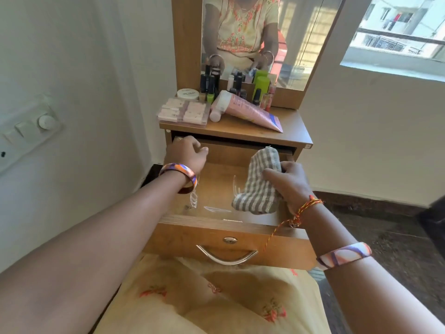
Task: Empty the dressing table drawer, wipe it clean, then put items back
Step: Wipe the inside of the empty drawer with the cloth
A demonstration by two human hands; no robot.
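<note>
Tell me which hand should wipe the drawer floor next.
Probably the right hand: it already grips the striped cloth inside the open drawer, just over its bare floor. The left hand holds nothing and rests at the drawer's back left corner.

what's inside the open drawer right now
Inside the drawer only the striped cloth, held by the right hand, shows over bare wood. The floor under the cloth and the back, beneath the tabletop, are hidden.
</note>
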